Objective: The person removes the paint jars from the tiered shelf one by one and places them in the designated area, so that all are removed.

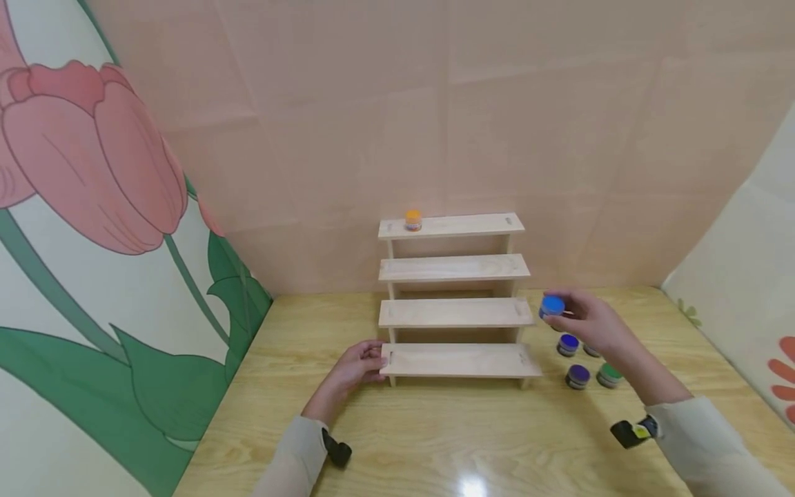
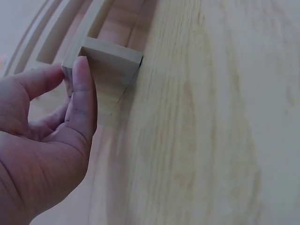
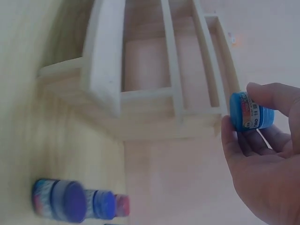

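A small jar with a light blue lid (image 1: 551,306) is held up between the thumb and fingers of my right hand (image 1: 586,319), right of the wooden step shelf (image 1: 456,313). The right wrist view shows the blue jar (image 3: 251,112) tilted on its side, with a printed label. My left hand (image 1: 359,364) pinches the left end of the lowest shelf board; in the left wrist view its thumb and a finger (image 2: 83,93) meet at the board's corner. An orange jar (image 1: 413,221) stands on the top board, near its left end.
On the table (image 1: 435,435), right of the shelf, stand a purple-lidded jar (image 1: 578,376), a dark blue jar (image 1: 568,344) and a green-lidded jar (image 1: 609,375). A red-pink jar (image 3: 123,205) shows in the right wrist view. A pinkish backdrop (image 1: 348,138) hangs behind.
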{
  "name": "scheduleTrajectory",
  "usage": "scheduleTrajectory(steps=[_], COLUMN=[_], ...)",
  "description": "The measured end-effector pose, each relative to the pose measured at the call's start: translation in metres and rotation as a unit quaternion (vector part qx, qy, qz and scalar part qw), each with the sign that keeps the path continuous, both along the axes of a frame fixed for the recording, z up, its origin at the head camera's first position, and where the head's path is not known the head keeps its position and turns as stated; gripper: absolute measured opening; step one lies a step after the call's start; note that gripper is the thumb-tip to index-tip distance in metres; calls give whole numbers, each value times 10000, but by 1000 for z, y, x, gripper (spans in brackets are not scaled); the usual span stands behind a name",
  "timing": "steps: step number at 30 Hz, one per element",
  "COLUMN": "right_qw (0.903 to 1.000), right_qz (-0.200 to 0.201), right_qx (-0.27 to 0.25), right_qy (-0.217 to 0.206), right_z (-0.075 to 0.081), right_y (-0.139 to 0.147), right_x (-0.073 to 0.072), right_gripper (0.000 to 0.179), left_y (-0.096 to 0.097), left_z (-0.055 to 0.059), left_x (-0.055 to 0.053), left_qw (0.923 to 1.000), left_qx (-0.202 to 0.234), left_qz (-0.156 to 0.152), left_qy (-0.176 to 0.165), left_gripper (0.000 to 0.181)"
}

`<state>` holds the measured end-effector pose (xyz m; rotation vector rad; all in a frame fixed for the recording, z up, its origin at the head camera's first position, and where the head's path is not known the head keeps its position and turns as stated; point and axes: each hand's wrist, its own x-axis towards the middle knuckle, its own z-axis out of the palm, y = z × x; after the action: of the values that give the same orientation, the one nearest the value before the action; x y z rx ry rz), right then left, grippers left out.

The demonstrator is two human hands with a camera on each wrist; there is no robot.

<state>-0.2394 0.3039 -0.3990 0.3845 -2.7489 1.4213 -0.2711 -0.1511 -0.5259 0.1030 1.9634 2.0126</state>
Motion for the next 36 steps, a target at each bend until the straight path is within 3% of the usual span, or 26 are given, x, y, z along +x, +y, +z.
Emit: scheduleTrajectory(steps=[9, 25, 36], right_qw=[9993, 9988, 9943], right_qz=[-73, -160, -152], right_qx=[42, -206, -443], right_qy=[-368, -426, -957], right_z=[-23, -59, -81], right_y=[19, 47, 57], right_x=[21, 54, 72], right_gripper=[62, 54, 54], left_y=[1, 2, 3], left_z=[-2, -4, 0], left_x=[-2, -5, -6], left_qw=[9999, 9997, 9992], left_qx=[97, 129, 184], left_qz=[-120, -64, -78], left_qy=[-41, -202, -355], left_gripper=[51, 52, 54])
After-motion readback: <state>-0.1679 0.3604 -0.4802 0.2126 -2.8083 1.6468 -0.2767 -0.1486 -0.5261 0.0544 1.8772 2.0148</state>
